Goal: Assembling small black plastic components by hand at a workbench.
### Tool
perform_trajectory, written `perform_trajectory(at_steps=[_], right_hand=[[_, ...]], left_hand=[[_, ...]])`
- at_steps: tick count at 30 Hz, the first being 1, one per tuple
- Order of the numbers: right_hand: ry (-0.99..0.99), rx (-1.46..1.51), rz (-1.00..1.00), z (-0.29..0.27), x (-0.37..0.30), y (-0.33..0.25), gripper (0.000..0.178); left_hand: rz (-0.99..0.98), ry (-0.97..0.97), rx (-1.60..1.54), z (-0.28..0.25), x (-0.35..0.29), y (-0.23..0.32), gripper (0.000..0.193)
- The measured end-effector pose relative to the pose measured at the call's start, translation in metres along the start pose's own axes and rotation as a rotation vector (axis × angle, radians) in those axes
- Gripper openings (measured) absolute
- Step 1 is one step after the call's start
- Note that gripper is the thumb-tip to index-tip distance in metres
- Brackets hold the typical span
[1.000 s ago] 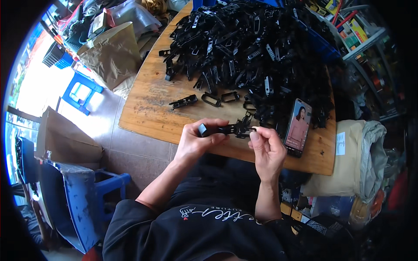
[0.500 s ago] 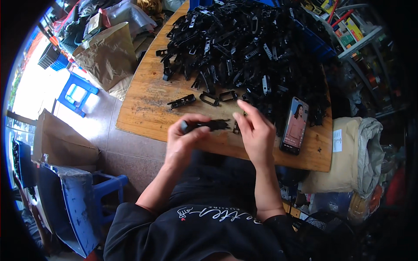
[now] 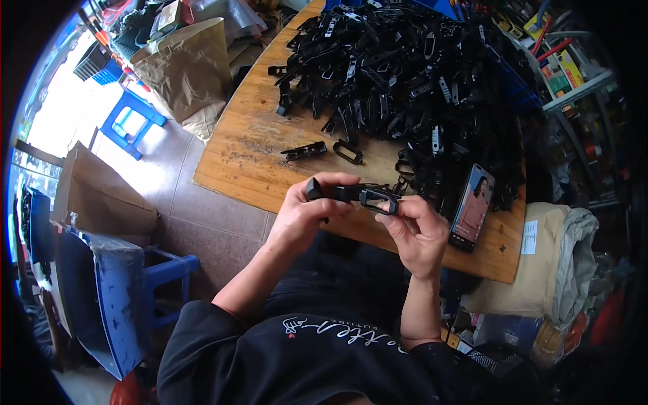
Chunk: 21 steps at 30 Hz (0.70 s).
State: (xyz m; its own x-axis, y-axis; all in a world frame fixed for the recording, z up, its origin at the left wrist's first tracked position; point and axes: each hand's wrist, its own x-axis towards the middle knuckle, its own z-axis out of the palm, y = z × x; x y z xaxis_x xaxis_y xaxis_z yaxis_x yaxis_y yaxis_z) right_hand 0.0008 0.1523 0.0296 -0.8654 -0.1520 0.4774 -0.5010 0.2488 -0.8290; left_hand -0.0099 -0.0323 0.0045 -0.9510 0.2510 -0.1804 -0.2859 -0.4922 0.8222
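My left hand is closed around a dark, elongated plastic part, which sticks out past the fingertips toward the right. Between the thumb and fingers of my right hand is a small black rectangular frame with an open middle. The frame meets the right end of the elongated part; whether the two are joined I cannot tell. Just beyond my hands, a black clip-like piece and another open black frame lie on the wooden table.
A large heap of black plastic parts covers the table's far side, with a blue crate at its right. A lit phone leans right of my right hand. Blue stools, brown paper bags and a sack flank the table.
My right hand, empty before, now grips a black frame and has brought it against the part in my left hand. One frame is gone from the tabletop. The view has shifted slightly.
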Motion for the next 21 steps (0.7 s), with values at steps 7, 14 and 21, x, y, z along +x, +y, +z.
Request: perform_trajectory(at_steps=[7, 14, 21], right_hand=[[-0.051, 0.057, 0.094, -0.013, -0.011, 0.011, 0.012], [-0.084, -0.085, -0.012, -0.012, -0.010, 0.013, 0.017], [-0.229, 0.347, 0.466, 0.013, -0.005, 0.009, 0.039]], left_hand=[[-0.014, -0.049, 0.007, 0.016, -0.004, -0.002, 0.039], [0.022, -0.011, 0.099, 0.020, -0.004, -0.010, 0.031], [0.151, 0.063, -0.061, 0.005, -0.007, -0.005, 0.028]])
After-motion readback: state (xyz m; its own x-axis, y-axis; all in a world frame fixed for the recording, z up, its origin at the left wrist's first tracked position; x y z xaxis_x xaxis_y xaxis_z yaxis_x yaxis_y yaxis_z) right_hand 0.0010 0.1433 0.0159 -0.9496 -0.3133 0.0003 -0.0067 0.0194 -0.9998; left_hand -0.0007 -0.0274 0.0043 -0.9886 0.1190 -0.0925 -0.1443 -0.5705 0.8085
